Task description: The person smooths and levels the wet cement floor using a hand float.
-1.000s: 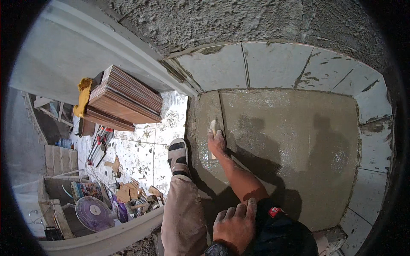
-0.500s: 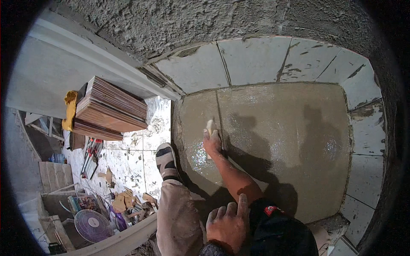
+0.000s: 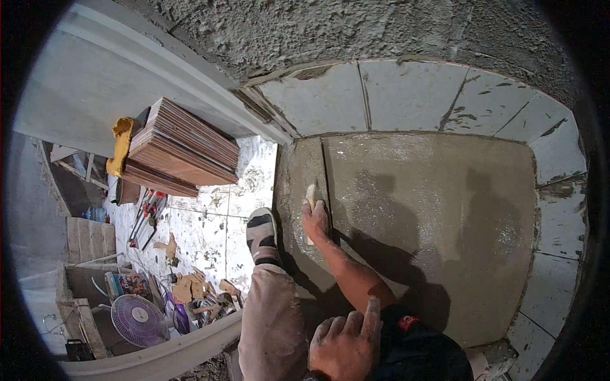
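Observation:
My right hand (image 3: 316,219) is closed around the pale handle of a plastering trowel (image 3: 311,165). Its long blade lies flat on wet grey-brown mortar (image 3: 470,254), close to the mortar's left edge, and a dark line of shadow runs along the blade's right side. Mortar coats the blade, so its outline is partly hard to make out. My left hand (image 3: 346,346), grey with dust, hangs back up at the bottom middle. Its index finger is stretched out and the others are loosely bent, with nothing seen in it; their tips are hidden.
White wall tiles (image 3: 406,95) border the mortar at the back and right, below rough plaster (image 3: 330,32). My sandalled foot (image 3: 262,235) stands on the white floor (image 3: 210,235) to the left. Beyond are stacked tiles (image 3: 184,146), a red-handled tool (image 3: 146,216), cardboard scraps (image 3: 187,289) and a fan (image 3: 138,319).
My right hand has drawn the trowel left, nearer the mortar's left edge. The whole view has shifted, so the room appears farther right. My left hand keeps its pose.

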Available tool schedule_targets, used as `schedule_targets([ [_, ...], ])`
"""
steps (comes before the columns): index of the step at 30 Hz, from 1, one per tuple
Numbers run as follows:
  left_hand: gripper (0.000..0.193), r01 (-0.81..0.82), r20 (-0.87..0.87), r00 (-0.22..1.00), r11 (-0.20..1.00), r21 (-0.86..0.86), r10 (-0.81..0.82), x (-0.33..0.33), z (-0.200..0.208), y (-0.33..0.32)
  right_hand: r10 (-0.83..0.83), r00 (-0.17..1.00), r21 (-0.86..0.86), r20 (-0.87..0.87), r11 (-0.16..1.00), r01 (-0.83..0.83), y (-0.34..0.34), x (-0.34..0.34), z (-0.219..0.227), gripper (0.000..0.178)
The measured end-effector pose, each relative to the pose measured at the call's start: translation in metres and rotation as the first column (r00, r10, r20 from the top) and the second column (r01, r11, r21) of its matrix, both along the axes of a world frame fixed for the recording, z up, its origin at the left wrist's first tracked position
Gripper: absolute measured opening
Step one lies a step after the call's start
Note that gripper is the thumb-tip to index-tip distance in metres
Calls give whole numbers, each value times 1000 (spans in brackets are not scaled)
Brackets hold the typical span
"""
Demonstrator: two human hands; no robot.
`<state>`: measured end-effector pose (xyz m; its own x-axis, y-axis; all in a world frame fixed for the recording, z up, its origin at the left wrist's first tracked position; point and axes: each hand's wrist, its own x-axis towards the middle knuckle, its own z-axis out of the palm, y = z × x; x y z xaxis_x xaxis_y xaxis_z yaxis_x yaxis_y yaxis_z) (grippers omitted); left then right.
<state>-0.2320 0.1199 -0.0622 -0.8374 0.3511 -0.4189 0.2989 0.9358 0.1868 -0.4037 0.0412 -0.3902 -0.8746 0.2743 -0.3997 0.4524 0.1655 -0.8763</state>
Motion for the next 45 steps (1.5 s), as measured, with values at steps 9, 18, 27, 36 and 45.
schedule_targets([
  [9,43,-97,54,994,994,44,95,-10,23,-5,-35,993,-51,110,998,41,-45,-17,11,53],
  [18,43,-53,-11,998,995,81,54,-5,30,6,-150,986,56,66,988,146,-3,-17,-2,46],
  [27,39,21,-140,990,999,26,-17,17,-13,18,-223,971,70,85,973,218,63,1,9,41],
  [36,39,99,169,982,990,-105,-80,7,-25,37,-227,974,124,6,967,225,141,24,-14,43],
  [45,36,46,246,969,993,-110,-18,4,-22,27,-33,999,-54,3,998,33,68,18,6,40],
])
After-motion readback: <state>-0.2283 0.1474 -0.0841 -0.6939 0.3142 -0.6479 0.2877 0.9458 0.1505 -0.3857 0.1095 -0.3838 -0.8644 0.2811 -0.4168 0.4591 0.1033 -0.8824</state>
